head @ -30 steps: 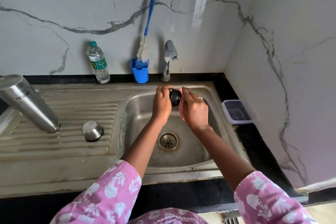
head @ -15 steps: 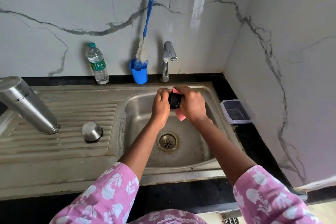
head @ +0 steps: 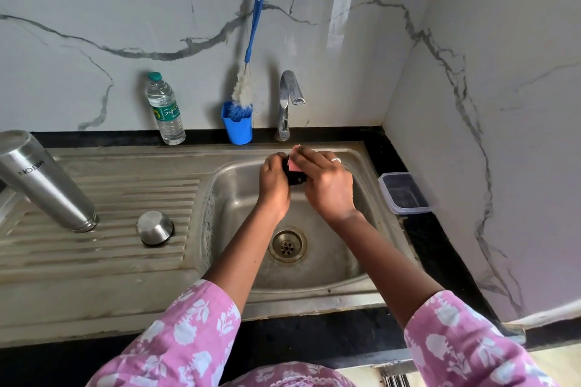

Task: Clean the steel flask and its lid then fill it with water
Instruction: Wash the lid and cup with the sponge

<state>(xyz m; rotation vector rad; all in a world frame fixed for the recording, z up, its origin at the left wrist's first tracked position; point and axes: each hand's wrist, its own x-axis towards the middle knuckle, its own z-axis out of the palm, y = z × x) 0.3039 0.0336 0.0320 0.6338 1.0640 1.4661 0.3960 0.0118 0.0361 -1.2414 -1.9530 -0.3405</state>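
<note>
Over the sink [head: 361, 163], left hand [head: 274, 181] fingers clamped on black lid [head: 292, 177], right hand [head: 327, 185] pressing pink sponge [head: 295, 163]

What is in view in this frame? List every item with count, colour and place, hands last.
steel flask: 1, silver, upside down on the drainboard, far left
steel cap: 1, silver, upside down on the drainboard, right of the flask
water bottle: 1, clear with green cap, against the back wall
bottle brush: 1, blue handle, white bristles, standing in the blue cup
blue cup: 1, left of the tap
tap: 1, chrome, behind the sink
plastic box: 1, clear, on the counter right of the sink
black lid: 1, held over the sink
pink sponge: 1, pressed on the lid
left hand: holds the lid
right hand: holds the sponge
</note>
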